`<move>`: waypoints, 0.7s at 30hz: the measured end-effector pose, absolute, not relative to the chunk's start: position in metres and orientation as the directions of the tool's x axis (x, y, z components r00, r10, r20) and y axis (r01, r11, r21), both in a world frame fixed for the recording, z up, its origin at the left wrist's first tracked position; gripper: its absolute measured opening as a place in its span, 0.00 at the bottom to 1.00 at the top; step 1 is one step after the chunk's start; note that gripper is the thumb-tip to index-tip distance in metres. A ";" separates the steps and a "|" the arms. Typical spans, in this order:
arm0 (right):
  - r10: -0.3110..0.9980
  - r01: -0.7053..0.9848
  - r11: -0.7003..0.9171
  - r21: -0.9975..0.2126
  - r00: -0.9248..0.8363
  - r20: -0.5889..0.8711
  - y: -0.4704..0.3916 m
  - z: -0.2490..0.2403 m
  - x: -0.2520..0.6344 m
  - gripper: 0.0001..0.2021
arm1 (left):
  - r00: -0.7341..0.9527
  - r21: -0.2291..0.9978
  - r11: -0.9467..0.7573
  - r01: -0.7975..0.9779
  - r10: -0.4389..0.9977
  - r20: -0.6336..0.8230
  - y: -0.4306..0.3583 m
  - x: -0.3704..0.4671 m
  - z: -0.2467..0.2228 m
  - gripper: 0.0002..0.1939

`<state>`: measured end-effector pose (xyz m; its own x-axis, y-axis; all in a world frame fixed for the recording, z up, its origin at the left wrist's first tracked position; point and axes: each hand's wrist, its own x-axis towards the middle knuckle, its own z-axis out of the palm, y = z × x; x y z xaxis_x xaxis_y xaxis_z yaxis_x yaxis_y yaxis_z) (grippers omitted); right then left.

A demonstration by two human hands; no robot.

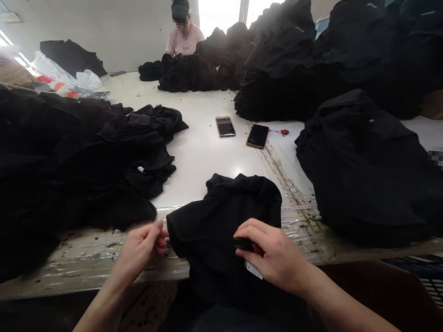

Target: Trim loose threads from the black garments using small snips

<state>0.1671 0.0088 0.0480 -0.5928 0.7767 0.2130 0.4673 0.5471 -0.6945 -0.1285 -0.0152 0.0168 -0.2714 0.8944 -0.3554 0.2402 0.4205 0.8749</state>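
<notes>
A black garment (224,218) lies over the table's front edge and hangs down toward me. My right hand (266,252) is over its right part, fingers curled round a small dark object that I cannot make out; a white label (253,270) shows just beneath. Beside the garment's left edge is my left hand (148,242), thumb and fingers pressed together; whether a thread or a bit of cloth is between them is too small to tell.
Black garments heap up at the left (70,158), at the right (372,169) and at the back (285,63). Two phones (225,127) (257,136) and a small red item (284,132) lie mid-table (195,153). A person (184,36) is at the far side.
</notes>
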 end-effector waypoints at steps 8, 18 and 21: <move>0.942 0.817 0.255 -0.517 -0.089 0.323 0.077 0.010 0.184 0.17 | -0.143 0.821 0.404 0.403 0.914 -0.379 -0.005 -0.106 0.004 0.27; 0.863 0.480 0.160 -0.862 0.357 0.359 0.156 0.087 0.247 0.18 | -0.370 0.902 -0.120 -0.415 0.928 -0.047 0.018 -0.116 0.115 0.15; 0.800 0.656 0.131 -0.744 0.373 0.470 0.150 0.092 0.259 0.15 | -0.221 0.864 0.039 -0.502 0.960 -0.171 0.015 -0.095 0.106 0.15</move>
<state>0.2587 0.1499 0.0921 0.3727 0.8001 0.4700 0.6557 0.1313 -0.7435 -0.0954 0.0149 0.1059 -0.2213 0.9600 -0.1714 -0.5016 0.0386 0.8643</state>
